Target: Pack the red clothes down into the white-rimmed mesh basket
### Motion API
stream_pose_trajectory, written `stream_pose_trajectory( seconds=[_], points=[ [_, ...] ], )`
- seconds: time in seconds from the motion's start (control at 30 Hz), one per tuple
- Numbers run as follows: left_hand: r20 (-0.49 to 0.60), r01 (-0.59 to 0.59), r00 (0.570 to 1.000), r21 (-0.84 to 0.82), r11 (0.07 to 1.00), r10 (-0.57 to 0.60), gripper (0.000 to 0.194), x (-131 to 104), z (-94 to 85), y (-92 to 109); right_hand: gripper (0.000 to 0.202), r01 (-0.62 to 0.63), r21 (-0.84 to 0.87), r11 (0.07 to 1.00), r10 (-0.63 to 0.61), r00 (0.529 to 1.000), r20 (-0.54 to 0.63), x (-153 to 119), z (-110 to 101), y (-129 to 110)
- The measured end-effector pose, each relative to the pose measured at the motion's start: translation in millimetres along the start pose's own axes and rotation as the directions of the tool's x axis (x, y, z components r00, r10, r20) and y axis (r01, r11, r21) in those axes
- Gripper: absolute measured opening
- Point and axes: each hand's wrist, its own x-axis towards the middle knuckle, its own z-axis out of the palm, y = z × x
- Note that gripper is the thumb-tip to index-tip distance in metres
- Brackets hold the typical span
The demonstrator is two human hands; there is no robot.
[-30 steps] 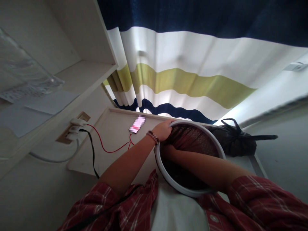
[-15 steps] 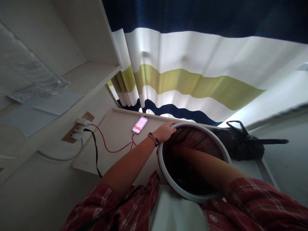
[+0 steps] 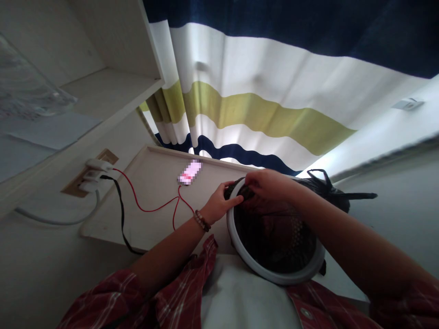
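A round bin with a light grey rim (image 3: 242, 253) tilts toward me above my lap. Black plastic lining (image 3: 270, 237) shows inside it, and some is folded over the rim's upper left. My left hand (image 3: 221, 201) grips the rim and the black plastic there, thumb on the inner side and fingers outside. Beside it, my right hand (image 3: 262, 183) is closed on the black plastic at the top of the rim, its fingertips pinched together. Behind the bin, at the right, lies a tied black bag (image 3: 325, 189).
A phone (image 3: 190, 172) on a red cable lies on the white tabletop (image 3: 137, 183). Plugs fill a wall socket (image 3: 77, 183) at the left, with a black cord hanging down. A shelf (image 3: 113, 87) juts out upper left. A striped curtain (image 3: 247, 109) hangs behind.
My right hand has come up out of the bin to its upper rim. Black plastic now laps over the rim, where my left hand has shifted its hold. The view has moved slightly.
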Motion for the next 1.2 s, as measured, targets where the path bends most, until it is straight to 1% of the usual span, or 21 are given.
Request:
stream_pose_trajectory(
  seconds=[0.03,0.07,0.13,0.17,0.23,0.27,0.37,0.43,0.5,0.57,0.67,0.7,0.8,0.83,0.87,0.93,1.0,1.03,1.07,1.1,1.2],
  points=[
    [-0.036,0.016,0.999,-0.055,0.998,-0.018,0.066,-2.9,2.3,-0.9,0.026,-0.004,-0.01,1.0,0.004,0.999,-0.044,-2.1,-1.1,7.1],
    [-0.069,0.038,0.997,-0.118,0.992,-0.046,0.061,-4.5,3.7,-2.4,0.034,-0.01,-0.015,1.0,0.009,0.993,-0.116,-3.9,-0.1,13.6],
    [-0.138,0.067,0.985,-0.226,0.972,-0.1,0.051,-4.6,3.3,-7.5,0.045,0.013,0.021,1.0,-0.009,0.987,-0.158,-6.8,8.5,22.9],
    [-0.174,0.062,0.979,-0.254,0.965,-0.109,0.048,-3.6,1.5,-10.9,0.045,0.029,0.047,0.998,-0.021,0.988,-0.156,-7.9,15.2,25.4],
    [-0.238,0.025,0.967,-0.268,0.963,-0.092,0.045,-1.3,-5.0,-18.5,0.039,0.04,0.092,0.995,-0.026,0.989,-0.148,-9.9,29.2,26.5],
    [-0.261,0.008,0.962,-0.272,0.962,-0.082,0.045,-0.5,-9.1,-22.0,0.036,0.034,0.101,0.994,-0.017,0.986,-0.163,-10.7,35.1,25.9],
    [-0.272,-0.003,0.958,-0.319,0.948,-0.089,0.046,-0.1,-21.3,-30.1,0.031,0.013,0.105,0.994,0.01,0.976,-0.218,-11.8,44.2,23.4],
    [-0.255,0.004,0.962,-0.35,0.937,-0.099,0.047,-0.2,-27.3,-34.2,0.029,0.007,0.103,0.995,0.017,0.972,-0.233,-11.4,44.5,22.5],
    [-0.223,0.008,0.97,-0.346,0.938,-0.091,0.047,0.5,-31.7,-39.4,0.026,-0.007,0.104,0.995,0.032,0.97,-0.241,-10.5,43.1,22.0],
    [-0.202,0.004,0.978,-0.265,0.964,-0.059,0.047,1.8,-35.3,-46.8,0.025,-0.019,0.106,0.994,0.044,0.97,-0.238,-9.7,41.9,21.4],
    [-0.178,0.01,0.984,0.016,1.0,-0.007,0.048,1.3,-40.4,-60.1,0.024,-0.027,0.103,0.994,0.05,0.972,-0.228,-9.6,41.3,20.1],
    [-0.145,0.022,0.989,0.121,0.992,-0.004,0.048,-0.1,-42.0,-64.1,0.025,-0.029,0.097,0.995,0.051,0.973,-0.225,-9.9,41.1,19.8],
    [0.024,0.022,0.999,0.363,0.932,-0.033,0.044,-6.8,-45.3,-70.2,0.027,-0.037,0.063,0.997,0.05,0.977,-0.209,-11.1,40.3,19.1],
    [0.06,0.005,0.998,0.412,0.911,-0.032,0.041,-8.9,-45.7,-69.4,0.027,-0.04,0.05,0.998,0.05,0.978,-0.2,-11.4,39.9,19.1],
    [0.066,-0.013,0.998,0.444,0.896,-0.019,0.038,-10.5,-45.6,-66.7,0.027,-0.043,0.037,0.998,0.05,0.981,-0.189,-11.7,39.7,19.1],
    [-0.008,-0.028,0.999,0.448,0.894,0.035,0.035,-11.8,-42.9,-55.5,0.027,-0.049,0.014,0.999,0.051,0.985,-0.165,-12.0,39.5,18.9],
    [-0.116,-0.044,0.988,0.397,0.917,0.097,0.036,-10.7,-35.6,-37.5,0.028,-0.05,-0.008,0.999,0.048,0.988,-0.149,-11.7,39.8,17.9],
    [-0.142,-0.067,0.982,0.37,0.927,0.127,0.038,-9.7,-29.8,-26.8,0.029,-0.047,-0.019,0.999,0.044,0.988,-0.146,-11.4,40.0,17.0],
    [-0.141,-0.1,0.977,0.352,0.931,0.159,0.039,-8.5,-22.7,-15.9,0.03,-0.041,-0.026,0.999,0.037,0.989,-0.143,-10.9,40.0,16.0],
    [-0.109,-0.144,0.975,0.349,0.926,0.192,0.04,-7.3,-14.6,-5.4,0.031,-0.033,-0.029,0.999,0.028,0.99,-0.139,-10.6,39.7,15.1],
    [0.04,-0.255,0.964,0.427,0.867,0.264,0.053,-3.8,9.1,17.7,0.036,0.006,0.017,1.0,-0.004,0.991,-0.137,-13.4,36.3,17.3]
  ],
)
